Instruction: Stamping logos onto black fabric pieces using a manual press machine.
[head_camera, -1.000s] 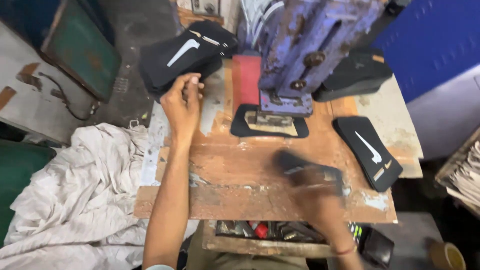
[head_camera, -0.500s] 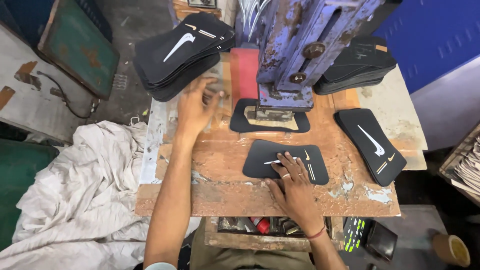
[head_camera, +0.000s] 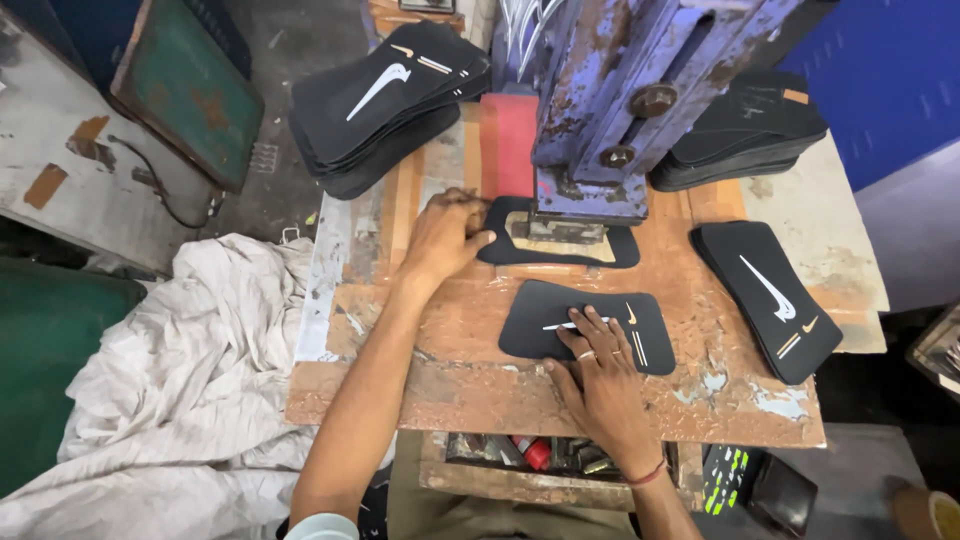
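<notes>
Hands: left hand grips the half-hidden insole under the press.

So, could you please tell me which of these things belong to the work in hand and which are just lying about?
In hand:
- left hand on the black piece under the press
- right hand flat on the black piece in front
- blue press
- stacks of black pieces, left and right

Lying about:
- white cloth
- green board
</notes>
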